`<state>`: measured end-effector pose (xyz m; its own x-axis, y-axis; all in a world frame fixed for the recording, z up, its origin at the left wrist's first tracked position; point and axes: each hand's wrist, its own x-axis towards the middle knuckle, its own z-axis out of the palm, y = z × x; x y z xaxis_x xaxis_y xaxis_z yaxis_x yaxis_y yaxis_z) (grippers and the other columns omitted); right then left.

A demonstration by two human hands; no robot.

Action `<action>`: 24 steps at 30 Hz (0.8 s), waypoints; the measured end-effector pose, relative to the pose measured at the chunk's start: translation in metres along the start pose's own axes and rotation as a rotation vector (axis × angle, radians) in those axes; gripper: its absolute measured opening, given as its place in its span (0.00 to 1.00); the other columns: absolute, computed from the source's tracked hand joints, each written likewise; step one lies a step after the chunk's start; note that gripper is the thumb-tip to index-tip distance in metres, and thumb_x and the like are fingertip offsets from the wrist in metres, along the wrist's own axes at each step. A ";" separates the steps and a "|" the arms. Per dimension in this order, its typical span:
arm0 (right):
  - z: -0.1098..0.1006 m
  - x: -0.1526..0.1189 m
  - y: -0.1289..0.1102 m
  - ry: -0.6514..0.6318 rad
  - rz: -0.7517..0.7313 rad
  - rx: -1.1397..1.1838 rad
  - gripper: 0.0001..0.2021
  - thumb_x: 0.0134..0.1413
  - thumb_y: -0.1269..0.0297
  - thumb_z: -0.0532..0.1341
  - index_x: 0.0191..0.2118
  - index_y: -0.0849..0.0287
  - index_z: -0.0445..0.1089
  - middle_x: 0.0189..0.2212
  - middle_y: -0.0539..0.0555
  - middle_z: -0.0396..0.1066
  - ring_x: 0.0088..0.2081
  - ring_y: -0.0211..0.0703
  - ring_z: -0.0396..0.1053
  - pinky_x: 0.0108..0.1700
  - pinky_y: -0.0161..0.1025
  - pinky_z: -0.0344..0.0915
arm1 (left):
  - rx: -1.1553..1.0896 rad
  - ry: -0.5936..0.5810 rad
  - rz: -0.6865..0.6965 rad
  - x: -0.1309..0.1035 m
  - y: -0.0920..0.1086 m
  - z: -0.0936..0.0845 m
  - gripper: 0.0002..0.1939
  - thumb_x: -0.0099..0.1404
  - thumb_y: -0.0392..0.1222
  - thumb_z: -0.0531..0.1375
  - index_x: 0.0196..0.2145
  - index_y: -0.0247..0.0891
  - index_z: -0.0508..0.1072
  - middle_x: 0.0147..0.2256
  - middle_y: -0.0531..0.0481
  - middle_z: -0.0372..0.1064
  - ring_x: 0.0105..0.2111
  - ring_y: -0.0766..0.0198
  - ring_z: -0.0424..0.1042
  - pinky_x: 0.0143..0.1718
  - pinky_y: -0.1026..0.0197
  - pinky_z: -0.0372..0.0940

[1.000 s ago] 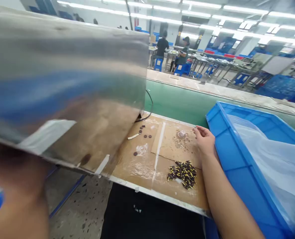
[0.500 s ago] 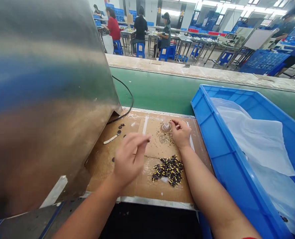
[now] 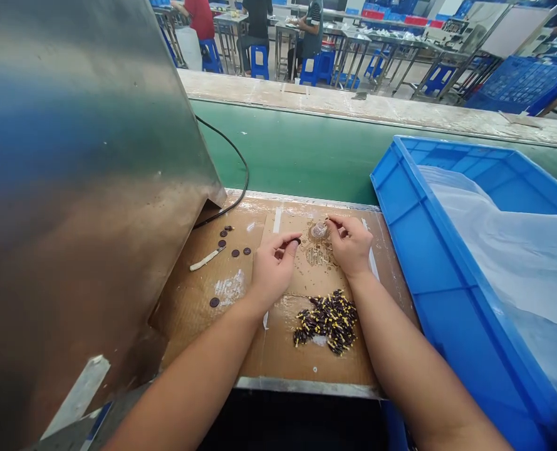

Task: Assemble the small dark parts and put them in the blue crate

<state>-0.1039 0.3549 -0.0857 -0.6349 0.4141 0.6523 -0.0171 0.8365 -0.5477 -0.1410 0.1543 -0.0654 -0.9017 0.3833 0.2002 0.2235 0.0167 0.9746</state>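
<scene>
My left hand [image 3: 273, 266] is closed in a pinch on a small dark disc [image 3: 297, 240], its edge showing at the fingertips. My right hand [image 3: 352, 247] has thumb and forefinger together beside a small clear round dish [image 3: 319, 230]; what sits between those fingertips is too small to make out. Nearer to me lies a pile of small dark pieces with yellow ends [image 3: 327, 322]. Left of my left hand, several dark round discs [image 3: 235, 253] lie scattered on the brown cardboard surface [image 3: 282, 357].
A white-handled tool [image 3: 205, 260] lies at the left beside a large metal housing [image 3: 94, 188]. A black cable [image 3: 240, 156] curves down from the housing. On the right stands a blue crate [image 3: 414, 250] with white sheets [image 3: 517, 244]. Behind runs a green belt [image 3: 297, 147]; people sit beyond.
My left hand has moved right and away from me, closer to my right hand, uncovering discs on the cardboard. My right hand stays by the dish. The view has tilted downward.
</scene>
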 end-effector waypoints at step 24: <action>-0.003 0.000 0.001 -0.023 -0.047 -0.095 0.11 0.65 0.61 0.58 0.44 0.55 0.78 0.40 0.54 0.80 0.42 0.49 0.74 0.49 0.47 0.68 | -0.013 0.028 -0.015 0.004 -0.005 -0.003 0.12 0.68 0.42 0.61 0.47 0.39 0.79 0.43 0.43 0.75 0.34 0.64 0.72 0.35 0.61 0.68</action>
<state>-0.1019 0.3566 -0.0847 -0.6527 0.3665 0.6631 0.0258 0.8854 -0.4641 -0.1464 0.1533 -0.0693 -0.9148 0.3573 0.1882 0.2054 0.0104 0.9786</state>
